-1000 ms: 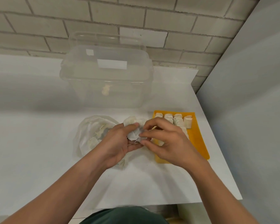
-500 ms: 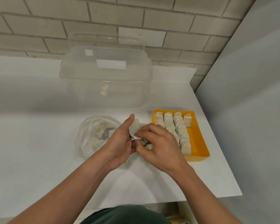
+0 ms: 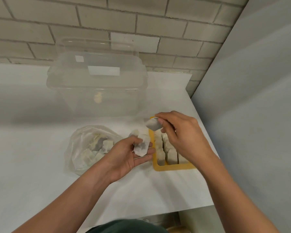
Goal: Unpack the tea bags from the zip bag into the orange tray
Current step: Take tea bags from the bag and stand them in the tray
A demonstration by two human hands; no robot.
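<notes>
Over orange tray point(image 3: 173, 167) — R hand point(image 3: 183, 137) pinches tea bag point(image 3: 152, 124).

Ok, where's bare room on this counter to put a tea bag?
Bare counter lies left of the zip bag, and in front, between the orange tray and the near edge. Crowded: the gap between zip bag and tray, where the left hand holds tea bags.

White counter point(image 3: 23, 165), tiled wall behind. At 12 o'clock: clear lidded box point(image 3: 97, 84). Near centre: zip bag point(image 3: 77, 148), slumped. At 3 o'clock of bag, apart from it, near right edge: orange tray point(image 3: 171, 167).
</notes>
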